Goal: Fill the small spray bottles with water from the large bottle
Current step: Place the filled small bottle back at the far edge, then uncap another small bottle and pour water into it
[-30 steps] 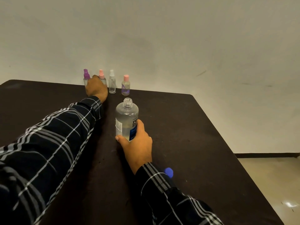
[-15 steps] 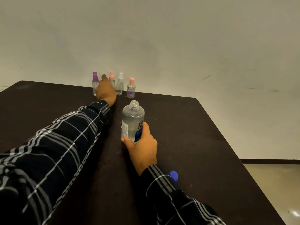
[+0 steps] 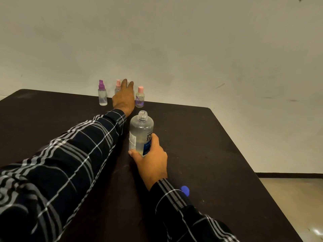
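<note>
Our R hand [image 3: 152, 159] grips the uncapped lg bottle [image 3: 141, 130], upright; L hand [image 3: 123, 97] is amid the small spray bottles [image 3: 102, 96] at the table [image 3: 209, 154] far edge, grip unclear.

The left arm, in a dark plaid sleeve [image 3: 73, 154], stretches far forward, and the left hand [image 3: 124, 98] is seen from the back with two fingertips [image 3: 125, 82] raised; its palm side is hidden. The right arm is bent nearer the body. The right hand [image 3: 152, 159] grips the lower half of the large bottle [image 3: 141, 130], thumb on the near left side and fingers curled round the right.
</note>
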Available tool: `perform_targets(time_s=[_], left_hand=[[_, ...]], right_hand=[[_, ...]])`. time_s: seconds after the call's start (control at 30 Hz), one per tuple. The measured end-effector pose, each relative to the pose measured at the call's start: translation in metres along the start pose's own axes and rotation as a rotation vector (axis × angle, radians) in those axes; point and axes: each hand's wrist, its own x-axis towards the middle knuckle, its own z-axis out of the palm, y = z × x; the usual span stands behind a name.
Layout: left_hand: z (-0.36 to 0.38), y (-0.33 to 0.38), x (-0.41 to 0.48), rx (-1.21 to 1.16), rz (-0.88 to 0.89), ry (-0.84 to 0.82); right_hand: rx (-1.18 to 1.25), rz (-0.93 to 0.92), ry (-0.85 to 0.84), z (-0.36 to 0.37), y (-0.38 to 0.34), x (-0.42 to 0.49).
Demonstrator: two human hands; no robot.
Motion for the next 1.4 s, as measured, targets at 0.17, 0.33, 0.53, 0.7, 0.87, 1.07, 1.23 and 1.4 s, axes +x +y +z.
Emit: perform_targets(time_s=[0.17,0.33,0.53,0.7,0.87,1.07,1.23,1.4], left_hand=[[-0.015,0.002,-0.001,0.028,-0.037,0.056],[-0.02,0.004,0.003,0.045,-0.001,0.114],[-0.037,0.01,-0.008,0.09,-0.01,0.094],[-0.077,0.01,-0.037,0.002,-0.034,0.063],[-0.124,0.004,-0.085,-0.084,-0.05,-0.052],[-0.173,-0.017,-0.157,-0.076,0.053,-0.181],[-0.188,-0.031,-0.217,-0.096,0.112,-0.266],[-0.191,-0.045,-0.257,-0.138,0.136,-0.265]], right_hand=[[0.002,0.001,-0.007,0.0,-0.001,0.0],[-0.006,0.001,0.0,0.001,0.0,0.001],[-0.023,0.008,-0.012,-0.001,0.0,0.001],[-0.025,0.027,-0.009,-0.004,-0.009,-0.01],[-0.05,0.052,-0.032,-0.014,-0.016,-0.037],[-0.044,0.098,-0.091,-0.034,-0.025,-0.076],[-0.04,0.108,-0.114,-0.043,-0.029,-0.099],[-0.043,0.209,-0.161,-0.05,-0.039,-0.114]])
